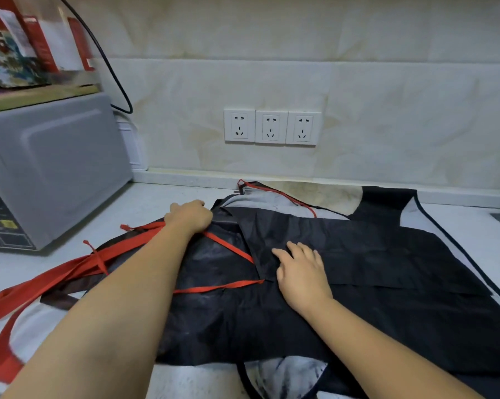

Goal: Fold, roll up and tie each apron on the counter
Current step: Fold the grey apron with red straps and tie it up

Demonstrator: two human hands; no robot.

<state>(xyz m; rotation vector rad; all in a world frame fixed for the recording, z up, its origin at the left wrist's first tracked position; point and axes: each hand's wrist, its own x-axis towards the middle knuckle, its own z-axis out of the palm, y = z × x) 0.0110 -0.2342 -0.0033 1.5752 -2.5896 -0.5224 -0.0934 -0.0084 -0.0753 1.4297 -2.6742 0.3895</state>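
Observation:
A black apron (358,254) with red trim lies spread over the white counter, partly folded over itself. Its wide red straps (55,280) trail off to the left. My left hand (189,216) is closed on the apron's far left edge, where the red straps meet the black cloth. My right hand (299,272) lies flat on the folded black panel with its fingers apart. More black cloth with dark binding (456,234) and a grey lining shows beneath at the right and near edges; I cannot tell if it is a second apron.
A grey microwave (50,168) stands at the left with a wooden board and red boxes (32,44) on top. A black cable (110,67) hangs behind it. Three wall sockets (271,127) sit in the tiled wall beyond the counter (122,223).

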